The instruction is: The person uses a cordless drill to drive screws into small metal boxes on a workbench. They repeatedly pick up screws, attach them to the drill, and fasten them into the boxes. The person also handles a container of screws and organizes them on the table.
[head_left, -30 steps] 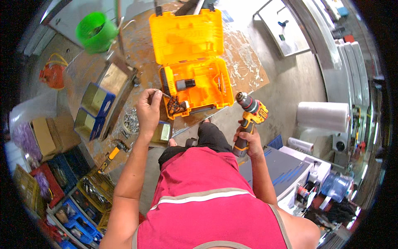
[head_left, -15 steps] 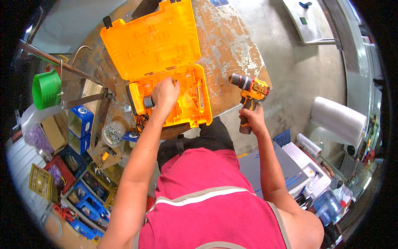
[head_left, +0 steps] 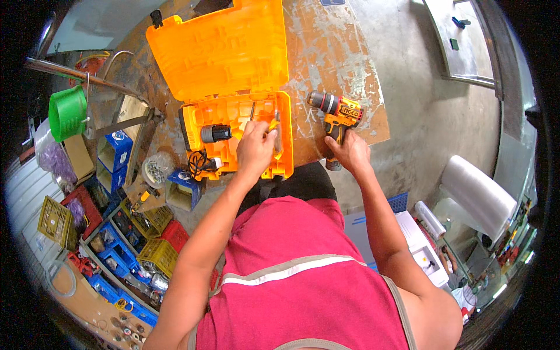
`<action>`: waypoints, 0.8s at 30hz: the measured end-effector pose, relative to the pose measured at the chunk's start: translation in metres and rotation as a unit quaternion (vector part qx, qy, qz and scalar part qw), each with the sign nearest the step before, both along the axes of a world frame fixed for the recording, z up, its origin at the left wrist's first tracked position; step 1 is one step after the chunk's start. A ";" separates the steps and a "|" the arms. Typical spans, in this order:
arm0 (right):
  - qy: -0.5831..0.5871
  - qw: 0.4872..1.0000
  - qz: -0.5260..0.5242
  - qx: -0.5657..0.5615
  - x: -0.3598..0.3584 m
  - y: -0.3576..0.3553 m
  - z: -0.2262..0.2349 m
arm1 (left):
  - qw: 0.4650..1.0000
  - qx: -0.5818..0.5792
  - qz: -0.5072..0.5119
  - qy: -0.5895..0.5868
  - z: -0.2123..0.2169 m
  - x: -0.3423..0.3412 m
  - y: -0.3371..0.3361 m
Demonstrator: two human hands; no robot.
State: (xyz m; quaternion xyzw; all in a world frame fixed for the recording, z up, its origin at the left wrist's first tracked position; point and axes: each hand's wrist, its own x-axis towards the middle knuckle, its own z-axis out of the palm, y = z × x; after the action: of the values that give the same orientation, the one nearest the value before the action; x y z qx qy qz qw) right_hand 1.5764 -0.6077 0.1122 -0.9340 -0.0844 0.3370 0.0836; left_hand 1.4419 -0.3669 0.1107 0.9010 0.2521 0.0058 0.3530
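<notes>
An orange tool case (head_left: 219, 52) lies open on a worn wooden table (head_left: 338, 52). Its lower tray holds a black battery (head_left: 216, 133), a black cable and a few slim bits. My left hand (head_left: 255, 149) reaches into the tray's right side, its fingers closed around a small yellow-handled tool (head_left: 272, 123). My right hand (head_left: 349, 153) grips the handle of a yellow and black cordless drill (head_left: 337, 114), which stands on the table just right of the case, chuck pointing left.
A green bucket (head_left: 67, 112) hangs from a metal frame on the left. Blue, yellow and red crates (head_left: 119, 233) of small parts stand on the floor at lower left. A white plastic roll (head_left: 478, 189) and white boxes sit at the right.
The view shifted so the case sits more central. My left hand moved from the tray's left side to its right side and closed on the small tool. The drill stays in my right hand.
</notes>
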 end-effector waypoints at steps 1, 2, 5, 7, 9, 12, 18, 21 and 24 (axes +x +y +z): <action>-0.005 1.000 0.015 -0.025 0.002 0.001 0.005 | 0.994 -0.103 0.030 -0.015 0.002 -0.009 0.005; -0.011 0.999 0.025 -0.034 0.005 0.000 0.010 | 0.975 -0.212 0.063 -0.013 0.005 -0.019 0.011; -0.084 0.996 -0.011 -0.001 0.012 -0.001 0.029 | 0.915 -0.384 0.121 -0.030 0.015 -0.044 0.033; -0.143 0.987 -0.038 0.053 0.014 0.004 0.038 | 0.889 -0.432 0.151 -0.036 0.020 -0.056 0.049; -0.143 0.979 -0.073 0.128 0.016 0.011 0.045 | 0.894 -0.418 0.114 -0.114 0.025 -0.067 0.061; -0.102 0.950 -0.058 0.288 -0.004 0.035 0.050 | 0.894 -0.418 0.113 -0.118 0.039 -0.088 0.073; 0.160 0.890 0.087 0.418 -0.086 0.098 0.069 | 0.901 -0.405 0.124 -0.090 0.073 -0.116 0.065; 0.137 0.858 0.163 0.468 -0.128 0.129 0.070 | 0.920 -0.372 0.121 -0.023 0.087 -0.122 0.044; 0.218 0.856 0.073 0.464 -0.138 0.142 0.060 | 0.965 -0.241 0.001 -0.106 0.097 -0.128 0.035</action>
State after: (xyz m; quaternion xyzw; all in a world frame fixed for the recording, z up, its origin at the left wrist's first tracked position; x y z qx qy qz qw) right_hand 1.4382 -0.4656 0.1724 -0.6809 -0.2782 0.4584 0.4989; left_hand 1.3138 -0.3317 0.2078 0.7833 0.2082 0.0412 0.5843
